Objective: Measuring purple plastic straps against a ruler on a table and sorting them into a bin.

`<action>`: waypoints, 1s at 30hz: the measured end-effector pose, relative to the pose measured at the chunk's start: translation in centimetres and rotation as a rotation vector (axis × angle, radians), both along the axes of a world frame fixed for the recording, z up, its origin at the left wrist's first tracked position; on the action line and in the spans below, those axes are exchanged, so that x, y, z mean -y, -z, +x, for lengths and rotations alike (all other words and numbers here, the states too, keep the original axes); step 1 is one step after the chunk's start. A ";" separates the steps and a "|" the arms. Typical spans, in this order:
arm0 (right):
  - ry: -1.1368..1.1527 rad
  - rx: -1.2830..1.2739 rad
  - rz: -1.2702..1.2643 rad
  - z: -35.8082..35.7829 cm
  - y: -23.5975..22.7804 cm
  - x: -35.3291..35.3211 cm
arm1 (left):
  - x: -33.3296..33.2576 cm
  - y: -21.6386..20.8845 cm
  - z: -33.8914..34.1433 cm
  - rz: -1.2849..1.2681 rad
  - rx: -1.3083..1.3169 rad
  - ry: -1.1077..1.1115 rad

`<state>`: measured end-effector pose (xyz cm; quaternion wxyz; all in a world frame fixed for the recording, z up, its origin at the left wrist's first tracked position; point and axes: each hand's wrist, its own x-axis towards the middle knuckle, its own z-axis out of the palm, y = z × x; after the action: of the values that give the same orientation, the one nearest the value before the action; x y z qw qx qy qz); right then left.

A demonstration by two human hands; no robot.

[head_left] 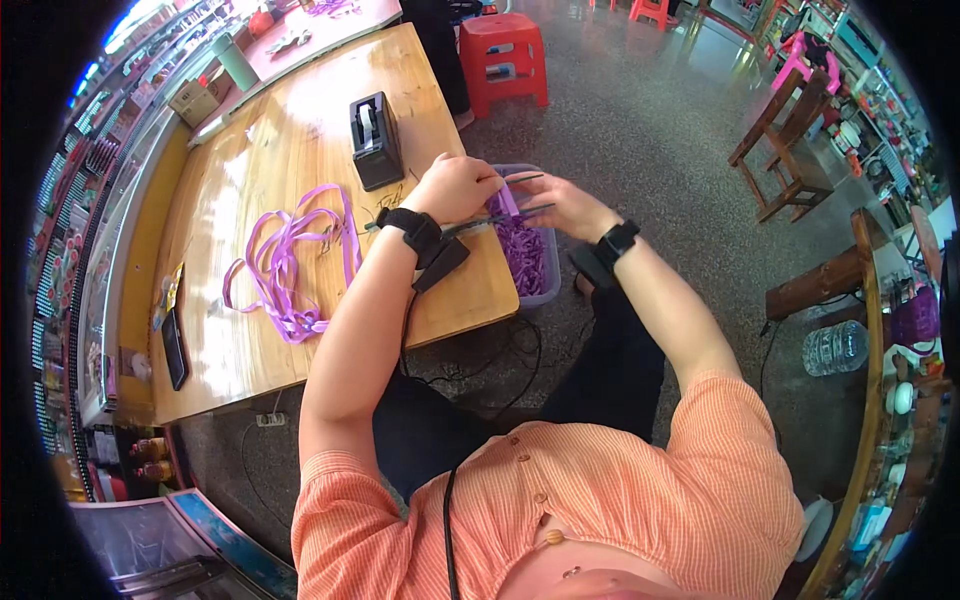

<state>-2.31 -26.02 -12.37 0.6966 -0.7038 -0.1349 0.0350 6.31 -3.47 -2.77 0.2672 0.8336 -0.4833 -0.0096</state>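
Note:
My left hand (455, 188) is at the table's right edge, fingers pinched on a purple ribbon (506, 203). Facing it, my right hand (572, 208) is bent over the basket, its fingers closed around thin dark strips (527, 212) whose kind I cannot make out. Below both hands stands a pale plastic basket (549, 292), filled with short purple ribbon pieces (524, 258). On the wooden table (215, 350), left of my left forearm, lies a loose tangle of long purple ribbon (283, 265). Black bands circle both wrists.
A black tape dispenser (376, 145) stands beyond my left hand, with thin dark bits scattered nearby. A phone (175, 347) lies at the table's left edge. A red stool (503, 62), a wooden chair (787, 150) and a clear water bottle (836, 348) stand around the floor.

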 end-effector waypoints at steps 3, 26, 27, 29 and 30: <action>0.011 -0.222 0.274 -2.0 -1.2 -3.2 | -0.4 -0.1 0.0 0.007 -0.042 -0.016; 0.242 -0.386 0.231 -6.9 -5.2 -6.3 | -1.8 -5.3 -5.9 0.138 -1.046 -0.225; 0.243 -0.379 0.226 -6.8 -5.2 -6.3 | -1.7 -4.8 -5.7 0.134 -1.046 -0.225; 0.239 -0.377 0.216 -6.8 -5.2 -6.4 | -1.4 -3.8 -5.7 0.017 -1.170 -0.213; 0.266 -0.365 0.195 -6.9 -5.2 -6.5 | -1.5 -3.5 -5.5 0.037 -1.181 -0.242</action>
<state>-9.21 -19.51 -7.12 0.7726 -0.6267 0.0843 0.0564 0.78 -1.98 0.77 0.4753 0.7408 -0.1544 -0.4489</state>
